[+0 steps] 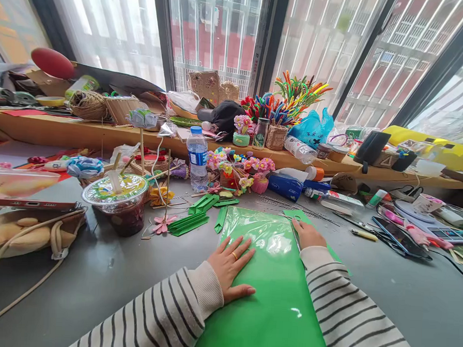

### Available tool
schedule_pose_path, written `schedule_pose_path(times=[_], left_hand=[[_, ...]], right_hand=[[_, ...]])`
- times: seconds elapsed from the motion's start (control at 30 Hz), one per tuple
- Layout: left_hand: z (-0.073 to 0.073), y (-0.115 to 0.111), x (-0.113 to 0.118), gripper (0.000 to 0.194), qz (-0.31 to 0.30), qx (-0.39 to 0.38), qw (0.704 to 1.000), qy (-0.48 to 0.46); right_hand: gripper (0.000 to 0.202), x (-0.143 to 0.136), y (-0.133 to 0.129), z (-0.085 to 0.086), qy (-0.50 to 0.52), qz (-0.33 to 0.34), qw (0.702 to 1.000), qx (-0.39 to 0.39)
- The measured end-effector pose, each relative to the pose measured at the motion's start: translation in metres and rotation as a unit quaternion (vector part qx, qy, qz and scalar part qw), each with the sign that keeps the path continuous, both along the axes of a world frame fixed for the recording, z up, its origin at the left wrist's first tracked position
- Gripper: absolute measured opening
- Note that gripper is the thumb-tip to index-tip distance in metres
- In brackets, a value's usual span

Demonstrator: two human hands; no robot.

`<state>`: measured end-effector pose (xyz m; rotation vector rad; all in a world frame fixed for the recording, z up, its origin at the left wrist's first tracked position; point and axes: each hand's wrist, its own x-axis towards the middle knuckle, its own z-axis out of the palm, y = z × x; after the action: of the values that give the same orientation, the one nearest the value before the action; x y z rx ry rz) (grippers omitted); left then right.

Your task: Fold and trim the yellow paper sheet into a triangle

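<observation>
A large green pack of paper (267, 305) in a clear, shiny plastic sleeve lies in front of me on the grey table. My left hand (230, 266) rests flat on its left side, fingers spread, a ring on one finger. At the pack's upper right edge, my right hand (309, 234) is closed with its fingers bent. A thin, dark grey edge shows beneath those fingers, but I cannot tell what it belongs to. Beyond the pack's upper left corner lie folded green paper strips (190, 223). Another green paper piece (297, 215) sticks out behind the right hand.
To the left stand a lidded drink cup (115, 203) and a bag (30, 230) with a phone on it. A water bottle (197, 159) and crocheted flowers (243, 169) stand behind. On the right lie a phone (401, 237) and a scale (431, 220). A cluttered wooden ledge (159, 145) runs along the windows.
</observation>
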<state>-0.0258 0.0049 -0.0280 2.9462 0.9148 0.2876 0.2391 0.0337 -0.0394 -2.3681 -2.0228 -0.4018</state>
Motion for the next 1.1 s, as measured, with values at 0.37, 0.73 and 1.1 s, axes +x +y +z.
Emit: schedule_pose_path(times=[0.37, 0.73, 1.1], left_hand=[[-0.007, -0.015, -0.044, 0.056, -0.016, 0.037, 0.997, -0.061], [0.009, -0.009, -0.076, 0.054, 0.100, 0.138, 0.985, -0.039], [0.005, -0.054, -0.005, 0.087, -0.051, -0.019, 0.998, -0.015]], right_hand=[[0.040, 0.023, -0.004, 0.005, 0.038, -0.059, 0.998, -0.009], [0.022, -0.007, 0.011, 0.029, 0.114, 0.097, 0.988, -0.047], [0.027, -0.039, 0.027, 0.033, 0.054, 0.126, 0.988, -0.078]])
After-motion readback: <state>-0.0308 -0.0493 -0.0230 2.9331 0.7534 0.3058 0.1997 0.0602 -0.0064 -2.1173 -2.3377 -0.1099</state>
